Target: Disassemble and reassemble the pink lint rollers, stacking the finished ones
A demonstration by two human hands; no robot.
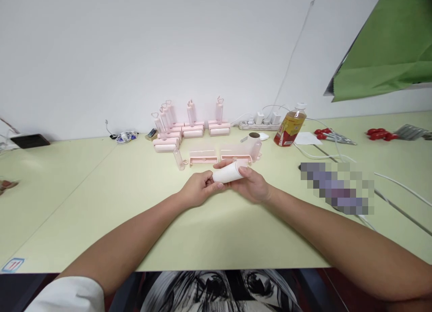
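A white lint roller paper roll (227,173) lies tilted between my two hands above the table. My left hand (199,188) is closed at its left end, thumb along the lower side. My right hand (252,186) wraps the right end, with the thumb on top and fingers partly hidden behind the roll. Just beyond are two pink lint roller frames (203,160) with clear covers. A clear pink handle (179,159) with a loop lies to their left, and another clear pink handle (256,149) stands to their right.
Pink lint rollers (165,144) with heart-topped handles stand in rows by the wall. A cardboard-cored roll (254,141), a drink bottle (290,125) and a power strip (256,124) are at back right. Red-handled scissors (332,135), white cables and a pixelated object (337,188) lie at right.
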